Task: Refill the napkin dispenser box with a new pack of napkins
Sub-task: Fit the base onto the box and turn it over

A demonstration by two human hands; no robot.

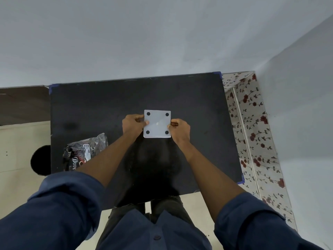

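Note:
A square white napkin dispenser box (157, 123) stands on the black table (100, 109), turned so its flat underside with small black round feet at the corners faces me. My left hand (132, 124) grips its left side, thumb on the white face. My right hand (180, 128) grips its right side. A pack of napkins (82, 153) in dark crinkled plastic with a white label lies near the table's front left edge, partly hidden by my left forearm.
The table's far edge meets a pale wall. Blue tape marks the table corners (217, 73). A floral-patterned wall strip (252, 123) runs along the right. A dark round object (40, 159) sits on the floor at the left.

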